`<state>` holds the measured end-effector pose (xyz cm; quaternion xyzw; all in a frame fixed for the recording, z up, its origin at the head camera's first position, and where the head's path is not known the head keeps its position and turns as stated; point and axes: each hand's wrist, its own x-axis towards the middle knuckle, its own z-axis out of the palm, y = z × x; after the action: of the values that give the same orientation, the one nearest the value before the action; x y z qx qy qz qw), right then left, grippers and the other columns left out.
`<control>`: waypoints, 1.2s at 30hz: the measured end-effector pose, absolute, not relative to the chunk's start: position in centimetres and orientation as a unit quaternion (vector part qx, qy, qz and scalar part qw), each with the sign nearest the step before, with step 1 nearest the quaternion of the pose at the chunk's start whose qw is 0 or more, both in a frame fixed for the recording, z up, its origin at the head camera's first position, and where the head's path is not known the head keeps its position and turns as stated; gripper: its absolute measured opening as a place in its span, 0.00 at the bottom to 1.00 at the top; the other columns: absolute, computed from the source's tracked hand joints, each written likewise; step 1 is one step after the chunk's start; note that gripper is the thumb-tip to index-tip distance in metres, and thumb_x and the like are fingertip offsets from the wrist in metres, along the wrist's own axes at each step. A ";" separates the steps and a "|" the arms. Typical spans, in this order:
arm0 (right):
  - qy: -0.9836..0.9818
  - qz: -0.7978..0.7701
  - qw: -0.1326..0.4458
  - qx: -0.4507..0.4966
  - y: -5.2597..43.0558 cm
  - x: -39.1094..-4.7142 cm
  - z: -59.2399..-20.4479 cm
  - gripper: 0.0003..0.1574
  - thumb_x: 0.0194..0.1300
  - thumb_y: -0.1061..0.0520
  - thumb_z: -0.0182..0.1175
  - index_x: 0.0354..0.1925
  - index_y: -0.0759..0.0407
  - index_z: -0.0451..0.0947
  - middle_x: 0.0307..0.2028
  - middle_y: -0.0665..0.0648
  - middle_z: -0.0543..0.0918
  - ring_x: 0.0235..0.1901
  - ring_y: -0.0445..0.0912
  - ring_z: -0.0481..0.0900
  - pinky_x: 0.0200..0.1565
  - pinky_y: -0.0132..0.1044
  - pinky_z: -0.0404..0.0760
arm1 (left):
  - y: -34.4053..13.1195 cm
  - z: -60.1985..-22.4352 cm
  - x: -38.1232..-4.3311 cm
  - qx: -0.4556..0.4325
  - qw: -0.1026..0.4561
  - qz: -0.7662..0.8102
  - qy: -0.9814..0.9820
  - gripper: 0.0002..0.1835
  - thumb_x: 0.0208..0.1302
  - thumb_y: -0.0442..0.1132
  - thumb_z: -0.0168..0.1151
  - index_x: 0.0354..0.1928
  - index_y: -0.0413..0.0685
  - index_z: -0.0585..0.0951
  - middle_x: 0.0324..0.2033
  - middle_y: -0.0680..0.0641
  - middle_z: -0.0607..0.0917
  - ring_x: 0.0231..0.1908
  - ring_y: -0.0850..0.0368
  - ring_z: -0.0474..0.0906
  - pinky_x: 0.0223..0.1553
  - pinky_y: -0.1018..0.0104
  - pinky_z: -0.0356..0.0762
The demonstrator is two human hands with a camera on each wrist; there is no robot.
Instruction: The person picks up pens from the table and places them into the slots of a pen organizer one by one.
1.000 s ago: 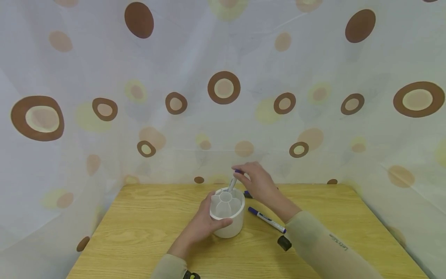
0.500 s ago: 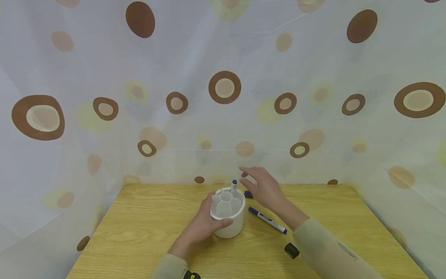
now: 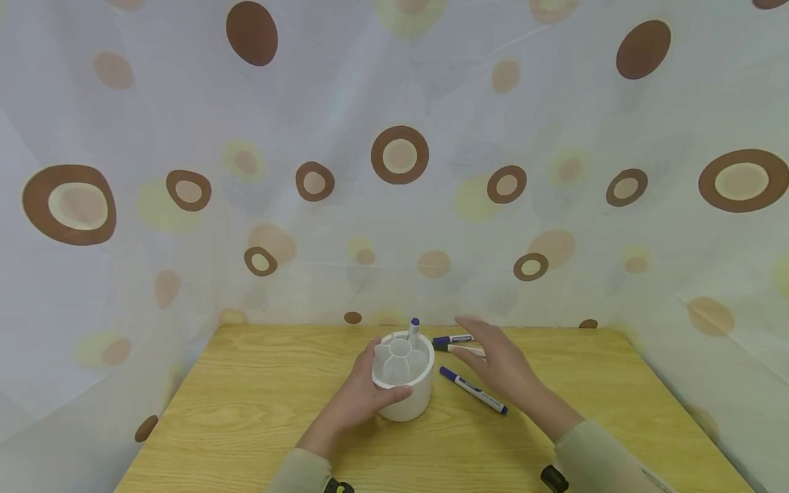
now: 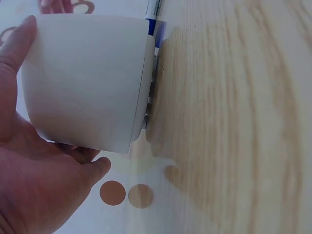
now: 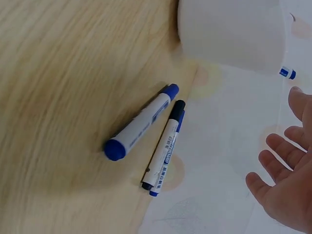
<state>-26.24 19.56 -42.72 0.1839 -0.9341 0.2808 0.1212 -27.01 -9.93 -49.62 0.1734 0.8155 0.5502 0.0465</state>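
Note:
A white round pen holder (image 3: 419,394) with several compartments stands on the table in the head view. My left hand (image 3: 360,394) grips its left side, thumb across the front; the left wrist view shows the palm against the white wall (image 4: 87,78). One blue-capped marker (image 3: 414,330) leans upright in a rear compartment. My right hand (image 3: 502,359) hovers right of the holder, fingers spread and holding nothing. Below it lie a black-capped marker (image 3: 462,349) and a blue marker (image 3: 453,339), side by side. Closer to me lies another blue marker (image 3: 474,390).
The wooden table (image 3: 259,411) meets a patterned curtain (image 3: 345,274) at its back edge. More curtain hangs along the left and right sides. Dark straps sit near both sleeves.
My right hand lets go of the blue-capped marker, which now stands in the holder. It then moves right and down over the markers lying there. My left hand keeps its grip.

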 end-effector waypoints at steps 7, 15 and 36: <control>-0.938 0.266 0.115 0.192 21.2 -24.8 -44.0 0.41 0.81 0.48 0.67 0.81 0.62 0.69 0.74 0.70 0.76 0.74 0.73 0.70 0.68 0.75 0.72 | -10.0 -49.7 -27.1 0.174 0.045 0.555 0.812 0.60 0.64 0.54 0.83 0.87 0.48 0.54 0.75 0.35 0.67 0.71 0.37 0.72 0.72 0.32 0.71; -0.942 0.257 0.110 0.184 22.8 -23.7 -45.3 0.40 0.80 0.50 0.69 0.79 0.64 0.70 0.72 0.71 0.78 0.71 0.73 0.73 0.69 0.76 0.70 | -10.0 -49.9 -27.3 0.169 0.049 0.553 0.814 0.62 0.64 0.55 0.83 0.88 0.46 0.52 0.76 0.34 0.66 0.71 0.37 0.72 0.73 0.33 0.71; -0.955 0.256 0.030 0.146 25.8 -22.5 -48.4 0.48 0.74 0.47 0.75 0.79 0.68 0.68 0.63 0.69 0.80 0.57 0.64 0.83 0.54 0.62 0.87 | -9.9 -50.2 -27.4 0.172 0.048 0.551 0.815 0.61 0.64 0.55 0.83 0.87 0.49 0.53 0.75 0.36 0.67 0.70 0.38 0.73 0.71 0.32 0.72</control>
<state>-22.46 25.77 -48.41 0.1463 -0.9550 0.2563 0.0298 -27.37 -9.90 -50.18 0.1723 0.8153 0.5507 0.0481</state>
